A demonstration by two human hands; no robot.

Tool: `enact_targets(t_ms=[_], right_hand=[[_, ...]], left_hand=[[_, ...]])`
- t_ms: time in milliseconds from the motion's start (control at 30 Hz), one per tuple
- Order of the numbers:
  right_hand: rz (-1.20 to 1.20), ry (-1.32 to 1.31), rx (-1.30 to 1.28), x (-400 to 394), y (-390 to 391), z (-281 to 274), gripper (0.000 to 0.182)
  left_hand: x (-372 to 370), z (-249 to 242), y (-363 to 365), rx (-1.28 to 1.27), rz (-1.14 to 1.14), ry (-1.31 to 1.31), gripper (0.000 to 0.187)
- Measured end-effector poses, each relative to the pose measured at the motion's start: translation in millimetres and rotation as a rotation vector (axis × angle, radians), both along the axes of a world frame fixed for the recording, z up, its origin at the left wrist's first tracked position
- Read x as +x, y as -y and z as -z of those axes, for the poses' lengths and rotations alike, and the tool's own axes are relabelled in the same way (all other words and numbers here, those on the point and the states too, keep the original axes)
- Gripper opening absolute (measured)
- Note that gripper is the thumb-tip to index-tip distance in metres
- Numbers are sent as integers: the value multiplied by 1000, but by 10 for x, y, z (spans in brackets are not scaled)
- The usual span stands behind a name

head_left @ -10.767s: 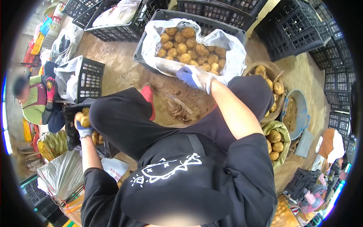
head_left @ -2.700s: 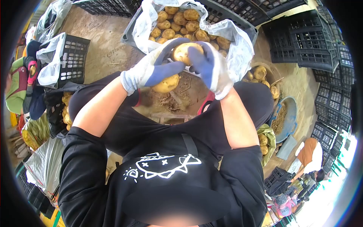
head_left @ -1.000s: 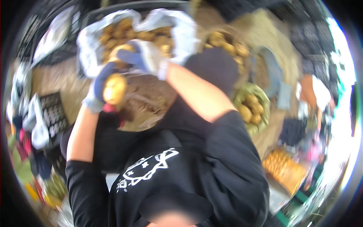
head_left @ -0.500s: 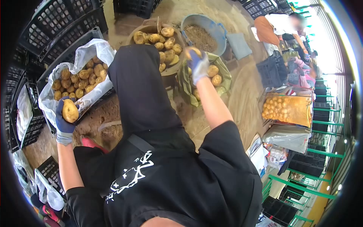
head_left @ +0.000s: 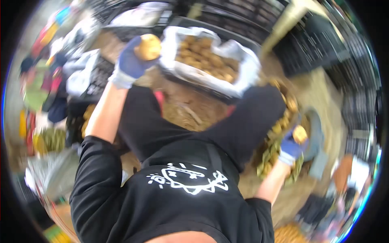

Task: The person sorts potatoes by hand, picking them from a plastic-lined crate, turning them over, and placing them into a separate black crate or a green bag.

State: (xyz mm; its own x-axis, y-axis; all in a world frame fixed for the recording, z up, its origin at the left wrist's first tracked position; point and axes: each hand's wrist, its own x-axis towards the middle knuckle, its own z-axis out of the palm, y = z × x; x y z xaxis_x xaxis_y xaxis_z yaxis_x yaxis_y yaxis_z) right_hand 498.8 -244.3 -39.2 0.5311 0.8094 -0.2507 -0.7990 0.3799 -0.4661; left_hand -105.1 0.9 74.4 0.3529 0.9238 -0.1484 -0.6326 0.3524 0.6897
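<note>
A gloved left hand, my left hand (head_left: pixel 130 64), is closed round a large pale-brown potato (head_left: pixel 149 47), held up left of the lined crate. Lower right, my right hand (head_left: pixel 291 148), also gloved, grips another potato (head_left: pixel 300 134) above the olive-green sack (head_left: pixel 299 167) and beside the blue-grey tub (head_left: pixel 317 121). Smaller potatoes (head_left: pixel 204 56) fill the black crate, whose white plastic liner (head_left: pixel 252 67) folds over its rim. More potatoes (head_left: pixel 291 103) sit in a basin partly hidden behind my right knee. Motion blurs the whole view.
Stacked black crates (head_left: pixel 310 44) stand at the back and right. At the left are white plastic bags (head_left: pixel 83 75) on dark crates. A grey-blue pad (head_left: pixel 318 165) lies by the tub. Blurred people (head_left: pixel 344 194) are at the lower right.
My view has swung round to the left. My left hand has lifted its potato away from the lined crate's near edge. The right hand still holds a potato near the sack and tub.
</note>
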Motion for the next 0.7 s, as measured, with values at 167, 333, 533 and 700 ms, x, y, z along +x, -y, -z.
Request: enact_targets(t_ms=[167,333,533,700], right_hand=[[-497,105,202,-467,-925,-685,61],[-710,256,174,-1748,-1436,-1236,63],[-903,525,1,-2939,-1796,-1242,44],[-1356,972,206,-4226,-1633,-1643,47]], left_hand=[[-989,-199,609,111,-685,-244,33],[-2380,787,1461,-267,-1279,1,30],[-2272,1618,2451,-606,-1399,279,61],[-1525,1120,2520,77,-915,-84,55]])
